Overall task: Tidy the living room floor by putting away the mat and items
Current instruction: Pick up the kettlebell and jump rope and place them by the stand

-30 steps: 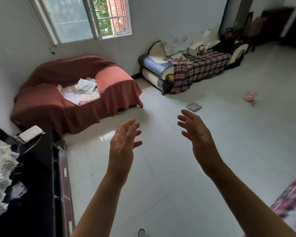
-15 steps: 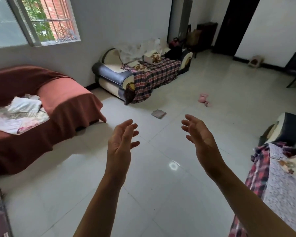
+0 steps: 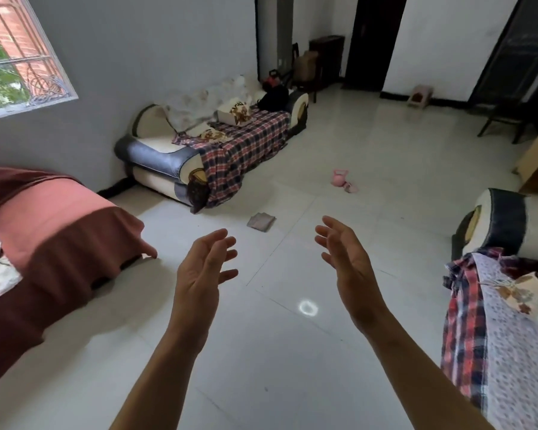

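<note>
Left hand (image 3: 204, 268) and right hand (image 3: 345, 259): raised, palms facing each other, fingers loosely spread, holding nothing. Just beyond, small grey folded mat (image 3: 261, 221) lies flat on tile floor (image 3: 292, 367). Near-square, long axis unclear. Farther right, pink items (image 3: 341, 177) mid-floor, details blurred.

Glossy white tile floor (image 3: 277, 361) is bounded by grey wall (image 3: 153, 57). Barred window (image 3: 19, 66) is set upper left. Plaid-draped sofa (image 3: 230, 150) is placed centre, red-covered sofa (image 3: 59, 237) left, dark doorway (image 3: 373, 41) top.
</note>
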Tool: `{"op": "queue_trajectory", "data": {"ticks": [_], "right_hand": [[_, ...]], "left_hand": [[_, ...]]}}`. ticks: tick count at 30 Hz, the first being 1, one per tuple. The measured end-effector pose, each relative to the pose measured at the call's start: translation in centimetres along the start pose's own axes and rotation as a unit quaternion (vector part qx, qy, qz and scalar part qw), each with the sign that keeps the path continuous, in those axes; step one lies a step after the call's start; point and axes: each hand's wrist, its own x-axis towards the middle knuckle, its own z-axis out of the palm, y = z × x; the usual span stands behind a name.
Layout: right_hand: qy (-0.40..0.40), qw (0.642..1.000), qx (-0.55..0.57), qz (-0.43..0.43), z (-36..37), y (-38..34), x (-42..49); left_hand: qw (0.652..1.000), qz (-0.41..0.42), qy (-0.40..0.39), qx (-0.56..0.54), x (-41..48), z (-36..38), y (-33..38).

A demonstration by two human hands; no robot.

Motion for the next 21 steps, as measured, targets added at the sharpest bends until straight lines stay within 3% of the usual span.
{"op": "queue_trajectory", "data": {"ticks": [21], "right_hand": [[0.127,0.990,-0.050,0.015,-10.1,5.6,30.0]], "left_hand": [[0.991,-0.004,-0.116,-0.069,35.4,20.0,-5.6]]}}
